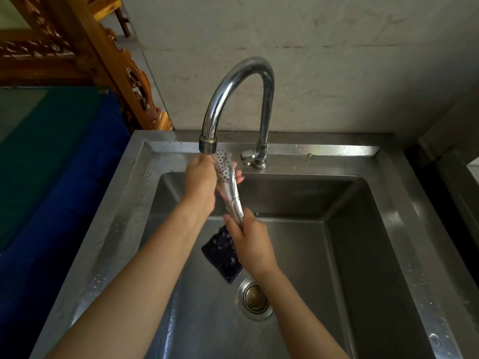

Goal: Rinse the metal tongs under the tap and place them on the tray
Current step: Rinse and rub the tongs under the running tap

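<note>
The metal tongs (228, 182) are held upright over the steel sink (404, 229), with their perforated head just under the spout of the curved chrome tap (233, 81). My right hand (250, 242) grips the tongs' handle end from below. My left hand (201, 182) wraps around the upper part near the perforated head, its fingertips showing on the far side. Water seems to run over the head, though the stream is hard to make out. No tray is in view.
A dark scouring pad (220, 255) lies on the sink floor beside the round drain (255, 297). The tap's small valve handle (247, 155) sits on the back ledge. Blue and green cloth (59, 177) covers the surface left of the sink; carved wooden furniture stands behind it.
</note>
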Available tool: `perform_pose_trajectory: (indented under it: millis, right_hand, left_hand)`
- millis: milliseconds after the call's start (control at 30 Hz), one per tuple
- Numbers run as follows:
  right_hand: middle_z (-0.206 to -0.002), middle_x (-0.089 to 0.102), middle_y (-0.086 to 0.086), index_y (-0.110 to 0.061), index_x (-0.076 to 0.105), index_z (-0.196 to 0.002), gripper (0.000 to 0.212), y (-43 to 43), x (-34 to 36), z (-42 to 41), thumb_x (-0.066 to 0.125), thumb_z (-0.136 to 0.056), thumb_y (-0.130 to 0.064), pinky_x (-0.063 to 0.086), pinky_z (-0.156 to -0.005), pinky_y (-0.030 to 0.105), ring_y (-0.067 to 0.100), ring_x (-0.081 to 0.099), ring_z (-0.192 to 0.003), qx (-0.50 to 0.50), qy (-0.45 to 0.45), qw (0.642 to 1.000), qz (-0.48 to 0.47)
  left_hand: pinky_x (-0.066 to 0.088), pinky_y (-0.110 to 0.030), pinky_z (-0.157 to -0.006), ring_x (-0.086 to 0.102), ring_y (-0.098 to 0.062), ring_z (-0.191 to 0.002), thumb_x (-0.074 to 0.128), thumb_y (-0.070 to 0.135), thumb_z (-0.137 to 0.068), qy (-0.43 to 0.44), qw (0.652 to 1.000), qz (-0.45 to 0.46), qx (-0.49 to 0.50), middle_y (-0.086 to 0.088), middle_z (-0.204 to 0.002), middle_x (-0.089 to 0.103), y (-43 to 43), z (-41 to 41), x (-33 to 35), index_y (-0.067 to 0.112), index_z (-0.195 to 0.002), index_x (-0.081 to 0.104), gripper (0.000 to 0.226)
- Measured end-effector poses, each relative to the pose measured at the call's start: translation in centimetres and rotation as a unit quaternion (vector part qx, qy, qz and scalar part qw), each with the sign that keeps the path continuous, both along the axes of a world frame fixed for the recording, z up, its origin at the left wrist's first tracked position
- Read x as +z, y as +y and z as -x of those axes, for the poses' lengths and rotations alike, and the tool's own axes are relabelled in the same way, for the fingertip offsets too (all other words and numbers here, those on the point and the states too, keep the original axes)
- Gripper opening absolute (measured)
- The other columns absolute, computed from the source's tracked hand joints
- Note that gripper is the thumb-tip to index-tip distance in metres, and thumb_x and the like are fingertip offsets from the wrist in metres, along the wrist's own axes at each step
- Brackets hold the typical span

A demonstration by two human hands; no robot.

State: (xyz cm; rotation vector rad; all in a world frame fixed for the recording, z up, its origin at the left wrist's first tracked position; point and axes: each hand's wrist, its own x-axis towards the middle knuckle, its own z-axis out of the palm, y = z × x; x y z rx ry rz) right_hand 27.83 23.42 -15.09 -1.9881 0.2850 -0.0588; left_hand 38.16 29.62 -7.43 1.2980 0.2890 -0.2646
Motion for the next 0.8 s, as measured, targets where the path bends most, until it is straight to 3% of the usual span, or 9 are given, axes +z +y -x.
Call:
perform_pose_trajectory:
  millis: [100, 233, 367, 567, 700, 800]
  right_hand:
    - [-0.055, 0.043, -0.007, -0.013, 0.043, -0.079, 0.026, -0.5, 0.3, -0.5, 0.049, -0.094, -0.033, 0.029, -0.043, 0.019, 0.005, 0.037, -0.045, -0.023, -0.001, 1.0, -0.01]
    - [-0.054, 0.043, -0.008, -0.011, 0.045, -0.081, 0.029, -0.8, 0.1, -0.3, 0.049, -0.094, -0.036, 0.03, -0.044, 0.021, 0.005, 0.037, -0.045, 0.002, 0.004, 1.0, 0.001]
    - [-0.055, 0.042, -0.01, -0.014, 0.044, -0.076, 0.029, -1.0, -0.2, 0.1, 0.051, -0.092, -0.037, 0.032, -0.043, 0.016, 0.004, 0.038, -0.044, 0.018, -0.003, 1.0, -0.021]
    - [-0.051, 0.039, -0.011, -0.028, 0.037, -0.066, 0.031, -0.8, -0.9, 0.8, 0.053, -0.092, -0.034, 0.03, -0.042, 0.01, -0.001, 0.041, -0.04, 0.021, 0.014, 0.998, -0.051]
    - [-0.052, 0.041, -0.01, -0.027, 0.039, -0.067, 0.029, -0.9, -1.4, 0.8, 0.051, -0.092, -0.036, 0.028, -0.04, 0.011, 0.001, 0.038, -0.037, 0.022, 0.037, 0.997, -0.063]
    - [-0.052, 0.042, -0.007, -0.024, 0.037, -0.065, 0.033, -0.7, -1.8, 1.0, 0.052, -0.092, -0.036, 0.028, -0.039, 0.012, 0.001, 0.039, -0.037, 0.013, 0.056, 0.997, -0.055]
  left_hand:
    - [0.053, -0.032, -0.08, 0.067, -0.018, -0.082, 0.042, 0.007, -0.096, -0.033, 0.991, 0.12, -0.05, -0.01, -0.089, 0.068, -0.1, 1.2, -0.4, 0.009, -0.094, 0.059, 0.017]
    - [0.048, -0.032, -0.082, 0.064, -0.02, -0.098, 0.039, 0.021, -0.098, 0.059, 0.968, 0.242, -0.021, -0.011, -0.105, 0.069, 1.0, 0.7, -0.8, 0.01, -0.104, 0.062, 0.026]
    - [0.045, -0.037, -0.094, 0.06, -0.024, -0.107, 0.038, 0.03, -0.098, 0.077, 0.96, 0.266, -0.041, -0.015, -0.129, 0.058, 1.7, 0.9, -1.9, 0.008, -0.128, 0.053, 0.041]
    - [0.046, -0.035, -0.093, 0.063, -0.021, -0.103, 0.037, 0.032, -0.098, 0.085, 0.955, 0.277, -0.063, -0.012, -0.119, 0.064, 2.1, 1.0, -3.1, 0.009, -0.129, 0.053, 0.042]
    - [0.05, -0.038, -0.089, 0.067, -0.018, -0.1, 0.036, 0.036, -0.098, 0.061, 0.956, 0.268, -0.105, -0.007, -0.105, 0.072, 1.9, 1.2, -3.6, 0.011, -0.115, 0.058, 0.038]
    - [0.056, -0.037, -0.08, 0.065, -0.02, -0.106, 0.036, 0.028, -0.099, 0.04, 0.96, 0.24, -0.141, -0.008, -0.112, 0.069, 1.7, 1.4, -4.0, 0.01, -0.113, 0.057, 0.032]
